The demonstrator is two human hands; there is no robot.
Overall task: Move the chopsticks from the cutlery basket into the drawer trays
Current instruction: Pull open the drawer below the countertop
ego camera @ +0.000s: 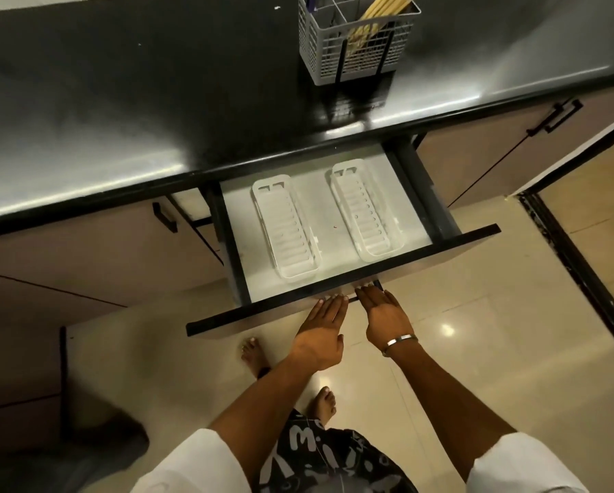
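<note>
A grey cutlery basket [355, 40] stands on the dark countertop at the top, with a bundle of pale yellow chopsticks [382, 14] leaning in its right compartment. Below the counter a drawer [341, 300] is pulled out. Two white ribbed trays lie in it, the left tray [286, 229] and the right tray [367, 211], both with nothing in them. My left hand [321, 332] and my right hand [383, 316] rest side by side at the drawer's front edge, fingers straight and touching the front panel near its handle. Neither hand holds anything.
The black-edged countertop [120, 101] spans the view. Closed cabinet doors with black handles [556, 117] flank the drawer. My bare feet [253, 355] stand on the glossy tiled floor below. A doorway threshold [575, 257] runs along the right.
</note>
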